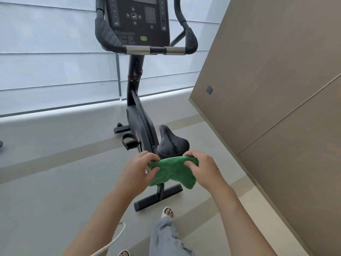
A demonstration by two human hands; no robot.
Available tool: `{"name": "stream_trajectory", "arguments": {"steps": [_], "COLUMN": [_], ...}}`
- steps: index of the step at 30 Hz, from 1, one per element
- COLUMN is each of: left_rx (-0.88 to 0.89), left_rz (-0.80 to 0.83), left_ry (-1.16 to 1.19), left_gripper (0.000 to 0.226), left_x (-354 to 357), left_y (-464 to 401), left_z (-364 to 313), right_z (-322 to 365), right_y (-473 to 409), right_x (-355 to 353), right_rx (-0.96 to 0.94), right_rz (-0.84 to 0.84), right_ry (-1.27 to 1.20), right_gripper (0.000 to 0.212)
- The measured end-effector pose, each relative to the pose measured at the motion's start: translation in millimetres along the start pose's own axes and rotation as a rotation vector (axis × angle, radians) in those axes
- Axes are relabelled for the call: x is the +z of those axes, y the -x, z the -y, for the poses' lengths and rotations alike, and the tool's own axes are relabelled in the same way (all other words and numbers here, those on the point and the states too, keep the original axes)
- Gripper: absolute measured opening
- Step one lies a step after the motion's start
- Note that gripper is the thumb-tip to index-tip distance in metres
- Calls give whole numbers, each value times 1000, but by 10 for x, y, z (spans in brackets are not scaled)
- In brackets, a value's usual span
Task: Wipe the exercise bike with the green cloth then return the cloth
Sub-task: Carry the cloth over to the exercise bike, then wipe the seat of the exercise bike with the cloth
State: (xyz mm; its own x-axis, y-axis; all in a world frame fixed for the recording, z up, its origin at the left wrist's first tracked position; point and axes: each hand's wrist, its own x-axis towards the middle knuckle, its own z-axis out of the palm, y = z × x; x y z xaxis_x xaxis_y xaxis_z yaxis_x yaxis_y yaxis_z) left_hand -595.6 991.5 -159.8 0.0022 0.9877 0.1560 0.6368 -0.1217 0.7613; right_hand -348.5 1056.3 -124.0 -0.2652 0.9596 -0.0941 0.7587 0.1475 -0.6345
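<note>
A black exercise bike (142, 124) stands in front of me, its console (138, 17) and handlebars (155, 50) at the top and its black saddle (170, 143) just beyond my hands. The green cloth (172, 171) hangs stretched between both hands, in front of the saddle's rear. My left hand (137, 170) pinches the cloth's left edge. My right hand (202, 169) grips its right edge, fingers curled over the top.
A brown panelled wall (276, 89) runs close along the right. Pale window blinds (55, 61) hang behind the bike over a low ledge. The bike's rear foot bar (158, 197) lies near my sandalled feet (168, 212). A white cable (114, 241) crosses the grey floor at bottom left.
</note>
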Motion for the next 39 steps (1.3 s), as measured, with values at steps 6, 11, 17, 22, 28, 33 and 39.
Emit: {"name": "stream_trajectory", "arguments": {"steps": [6,11,17,22,28,33,39], "left_rx": [-39,-124,-263,-366,-445,-483,-471], "left_rz": [74,87,111,103,50,11,140], "left_ry": [-23,-39,-44,-46,-49,-24,-55], "left_gripper": [19,19,18,17,21,20,27], "left_x": [397,789,1200,1410,1412,1343,1233], "left_y": [-513,-924,-1301,-1434,-1706,-1994,-1963], "left_z": [135,232,431,612,821,1040,1322], "right_z": [-375,-746,-1179,-1373,-1356,-1304,-1268], "right_y": [-631,-1291,-1975,-2379,-2792,-2874,-2313], "right_x": [-88,-101,-17,188,440,635,1030], "right_rx": [22,34,29,22,0,-43,5], "right_rz": [32,131,265,351,330,50,217], "right_ry": [44,64,84,95,89,167,293], "right_gripper": [18,24,28,28,24,23,60]}}
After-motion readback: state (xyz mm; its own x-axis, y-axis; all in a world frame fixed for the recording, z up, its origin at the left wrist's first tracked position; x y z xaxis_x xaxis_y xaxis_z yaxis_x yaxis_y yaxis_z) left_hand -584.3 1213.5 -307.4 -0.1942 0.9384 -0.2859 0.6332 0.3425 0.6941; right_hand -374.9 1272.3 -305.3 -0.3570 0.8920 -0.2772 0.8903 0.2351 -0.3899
